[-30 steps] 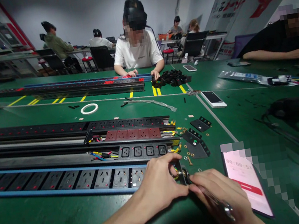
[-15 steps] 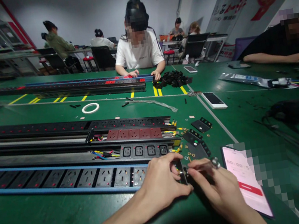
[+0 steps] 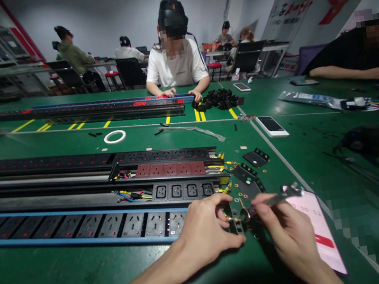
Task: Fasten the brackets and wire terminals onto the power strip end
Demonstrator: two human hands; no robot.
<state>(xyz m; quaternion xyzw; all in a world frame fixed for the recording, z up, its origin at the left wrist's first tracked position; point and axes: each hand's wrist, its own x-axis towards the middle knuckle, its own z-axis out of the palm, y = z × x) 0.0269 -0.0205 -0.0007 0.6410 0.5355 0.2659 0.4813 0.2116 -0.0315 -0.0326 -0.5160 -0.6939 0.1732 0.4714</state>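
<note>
My left hand (image 3: 203, 228) pinches a small black end plate with holes (image 3: 237, 223) on edge between thumb and fingers, by the end of the blue-edged socket strip (image 3: 105, 227). A brass-coloured fitting shows at the plate's left face, partly behind my fingers. In my right hand (image 3: 287, 227) is a metal wrench (image 3: 274, 199), gripped between thumb and fingers. Its near end is close to the plate's right side; I cannot tell whether they touch. The other end sticks out to the right above a phone (image 3: 329, 240).
Several more socket strips (image 3: 175, 168) with loose wire ends lie to the left. Black end plates (image 3: 256, 158) and small washers are scattered ahead. A white tape ring (image 3: 115, 137), a white phone (image 3: 272, 126) and black cables (image 3: 375, 156) lie farther off. A co-worker (image 3: 177, 62) sits opposite.
My right hand has drawn back slightly to the right, and the wrench has swung to point rightward over the phone. More of the end plate shows. The left hand stays put.
</note>
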